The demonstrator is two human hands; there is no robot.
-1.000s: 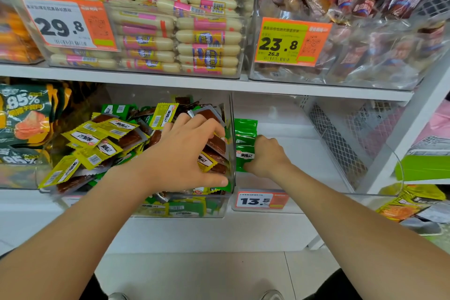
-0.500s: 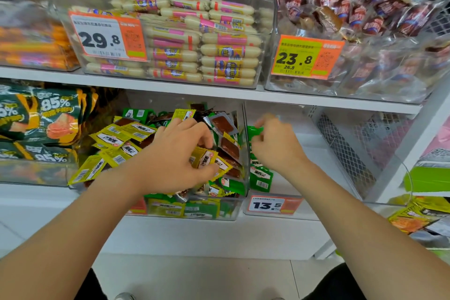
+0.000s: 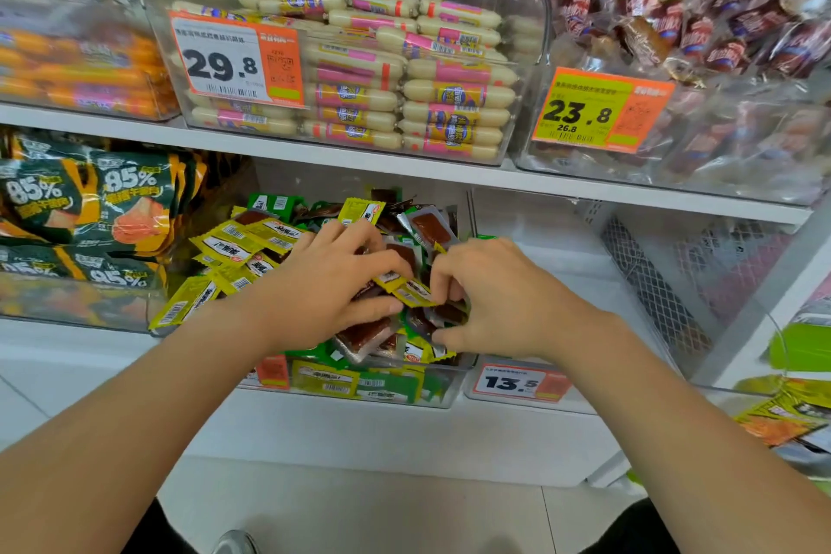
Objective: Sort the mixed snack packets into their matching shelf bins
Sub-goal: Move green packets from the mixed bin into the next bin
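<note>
Right now we have both hands down in the mixed bin (image 3: 454, 387) on the lower shelf (image 3: 404, 432), close together and almost touching over the heap. Our left hand (image 3: 332, 283) lies curled over the packets, its forefinger and thumb pinching a yellow packet (image 3: 411, 292) by its left end. Our right hand (image 3: 499, 301) comes in from the other side with fingers bent. Its fingertips (image 3: 443, 281) are on the right end of that same packet and its thumb is held lower and apart; whether it truly grips, we cannot tell. So the packet sits between the two hands, just above the pile at the right front of the bin.

Around it lie more yellow packets (image 3: 234, 250), green packets (image 3: 270, 202) at the back and clear packets (image 3: 431, 229) with a red-brown slab near the right wall, all jumbled. Just beside the mixed bin, to the right, stands a clear bin (image 3: 557, 265) with a 13.5 tag (image 3: 517, 382) on its front. To the left are dark green bags (image 3: 90, 202) marked 85%. On the upper shelf (image 3: 404, 169) we see pale sausages (image 3: 454, 94) stacked behind a 29.8 tag (image 3: 234, 63), orange sausages (image 3: 81, 72) to their left, and brown wrapped snacks (image 3: 674, 36) behind a 23.8 tag (image 3: 598, 110).
</note>
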